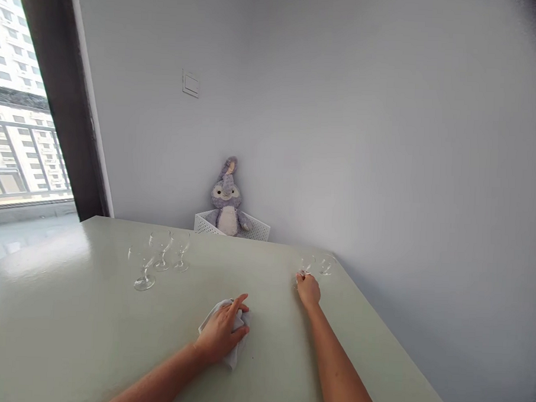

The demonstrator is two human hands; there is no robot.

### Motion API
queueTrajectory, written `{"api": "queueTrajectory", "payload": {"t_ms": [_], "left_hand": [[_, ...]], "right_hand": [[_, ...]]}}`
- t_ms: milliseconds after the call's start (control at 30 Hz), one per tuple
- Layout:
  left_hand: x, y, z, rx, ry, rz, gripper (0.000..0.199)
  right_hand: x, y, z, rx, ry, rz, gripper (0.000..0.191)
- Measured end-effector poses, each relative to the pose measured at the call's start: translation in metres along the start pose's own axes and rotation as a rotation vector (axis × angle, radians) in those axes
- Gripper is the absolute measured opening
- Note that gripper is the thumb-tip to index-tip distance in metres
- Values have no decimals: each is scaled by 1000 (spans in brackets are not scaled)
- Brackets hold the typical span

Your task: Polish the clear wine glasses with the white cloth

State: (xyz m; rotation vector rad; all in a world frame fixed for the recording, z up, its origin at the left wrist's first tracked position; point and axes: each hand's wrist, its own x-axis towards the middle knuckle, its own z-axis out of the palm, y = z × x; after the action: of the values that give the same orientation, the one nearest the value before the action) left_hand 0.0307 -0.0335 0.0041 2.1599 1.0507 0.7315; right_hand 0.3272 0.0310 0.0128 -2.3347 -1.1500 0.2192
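Whitish cloth, long axis near-to-far, lies under left hand.

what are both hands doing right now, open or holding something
Left hand: open, palm down on a pale grey fabric cloth.
Right hand: closed, apparently on a clear stemmed glass; grip partly hidden.

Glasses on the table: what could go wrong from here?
1. The right hand is at one glass with a neighbouring glass close by; moving one could knock the other.
2. Three stemmed glasses stand bunched to the left; bumping one might topple another.
3. The left hand lies on a crumpled cloth; a wide sweep leftward could clip the front glass.
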Motion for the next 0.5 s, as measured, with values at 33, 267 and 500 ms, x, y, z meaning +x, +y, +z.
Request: {"api": "queueTrajectory", "payload": {"t_ms": [33,267,500], "left_hand": [[0,0,0,0,2,4,61],[0,0,1,-92,59,-19,56],[15,-14,-23,-305,716,-219,26]], "right_hand": [[5,1,0,3,1,15,34],[10,16,-6,73,1,22,28],[-22,21,-25,173,25,-96,22]]}}
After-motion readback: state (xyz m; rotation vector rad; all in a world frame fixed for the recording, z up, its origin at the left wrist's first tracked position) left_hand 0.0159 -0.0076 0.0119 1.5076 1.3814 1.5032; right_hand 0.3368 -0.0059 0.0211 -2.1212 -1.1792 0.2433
